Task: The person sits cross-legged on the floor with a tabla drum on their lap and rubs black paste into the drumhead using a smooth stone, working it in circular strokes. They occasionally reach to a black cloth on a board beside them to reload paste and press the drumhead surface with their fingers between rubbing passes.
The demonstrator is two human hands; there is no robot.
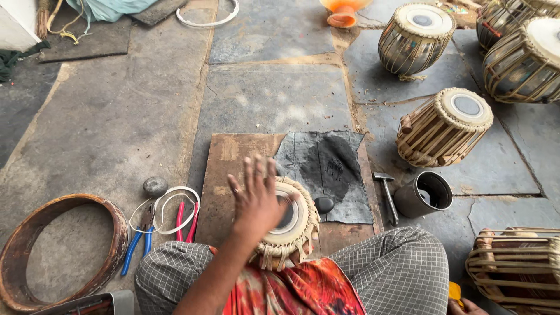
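Observation:
A small drum [303, 230] with a pale skin, a dark centre patch and woven lacing rests between my crossed legs on a wooden board [233, 163]. My left hand [256, 198] hovers flat over the drum head, fingers spread and slightly blurred, holding nothing. Only a sliver of my right hand [466, 307] shows at the bottom right edge, beside a yellow object [455, 291]; its grip is hidden. A black oval stone [324, 204] lies just right of the drum on a dark sheet [326, 166].
A small hammer [386, 197] and a metal cup [424, 195] lie right of the board. Left lie blue pliers [133, 248], red-handled pliers [185, 221], a white ring [169, 209], a round stone [155, 186] and a wooden hoop [58, 251]. Several laced drums [446, 125] stand at the right.

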